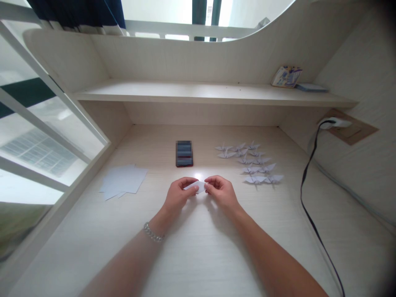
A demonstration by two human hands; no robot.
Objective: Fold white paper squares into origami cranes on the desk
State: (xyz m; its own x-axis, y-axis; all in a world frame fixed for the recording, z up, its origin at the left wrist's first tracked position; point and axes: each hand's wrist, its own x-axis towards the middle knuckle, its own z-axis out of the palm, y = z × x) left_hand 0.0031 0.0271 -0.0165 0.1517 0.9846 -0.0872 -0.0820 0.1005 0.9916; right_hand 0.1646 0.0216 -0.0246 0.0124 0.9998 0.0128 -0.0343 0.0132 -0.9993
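Observation:
Between both hands is a small piece of folded white paper (200, 187), held over the middle of the desk. My left hand (181, 193) pinches its left side between thumb and fingers. On the other side, my right hand (221, 192) grips the right end, thumb and fingertips closed together. The fingers cover part of the paper, so its full shape is hidden. To the right sit several folded white paper cranes (256, 170) in loose rows. A stack of white paper sheets (123, 180), slightly fanned out, lies to the left.
Beyond the hands a phone (184, 153) lies on the desk (198, 264). A black cable (305, 198) runs from a wall socket (352, 127) down the right side. The shelf (192, 91) above holds a small colourful box (286, 77) and a flat bluish item (311, 88).

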